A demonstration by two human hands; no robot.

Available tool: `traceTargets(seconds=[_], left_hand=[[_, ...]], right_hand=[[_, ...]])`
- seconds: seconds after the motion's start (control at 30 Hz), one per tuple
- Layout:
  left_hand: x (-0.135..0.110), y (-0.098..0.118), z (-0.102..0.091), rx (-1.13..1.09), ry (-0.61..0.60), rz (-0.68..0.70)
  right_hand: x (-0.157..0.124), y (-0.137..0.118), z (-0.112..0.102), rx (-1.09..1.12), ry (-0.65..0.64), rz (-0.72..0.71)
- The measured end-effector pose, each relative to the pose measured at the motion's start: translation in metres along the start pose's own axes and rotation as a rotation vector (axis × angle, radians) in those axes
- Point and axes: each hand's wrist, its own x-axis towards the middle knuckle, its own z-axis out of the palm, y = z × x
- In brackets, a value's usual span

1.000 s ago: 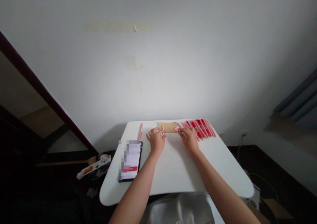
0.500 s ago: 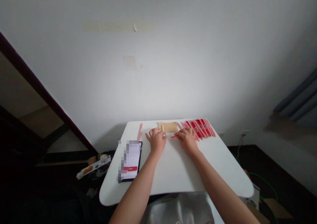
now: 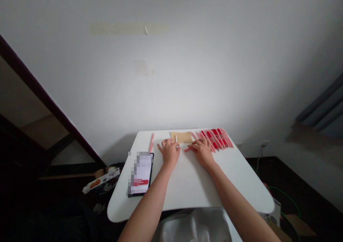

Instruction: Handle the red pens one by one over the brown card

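Observation:
Both my hands rest on a white table [image 3: 193,185] near its far edge. My left hand [image 3: 169,151] lies palm down with fingers curled, its fingertips by a small white piece just left of a brown paper packet [image 3: 182,137]. My right hand [image 3: 202,150] is closed around a red pen [image 3: 187,149] whose tip sticks out to the left of the fingers. A row of several red pens [image 3: 215,138] lies side by side to the right of that hand.
A single pink pen [image 3: 152,142] lies at the table's far left. A phone [image 3: 141,174] with a lit screen sits near the left edge. A white wall stands right behind the table. Boxes and cables lie on the dark floor around it.
My right hand has drawn back from the packet toward me and slightly left, bringing a red pen out of the row. The left hand has barely moved.

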Motion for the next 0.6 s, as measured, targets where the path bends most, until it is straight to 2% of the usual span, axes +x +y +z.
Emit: traceTargets(seconds=[0.23,0.6], left_hand=[[0.0,-0.001,0.001,-0.004,-0.012,-0.005],[0.001,0.001,0.0,0.03,-0.036,-0.005]], right_hand=[[0.001,0.007,-0.001,0.052,0.002,0.066],[0.0,0.013,-0.001,0.066,0.003,0.065]])
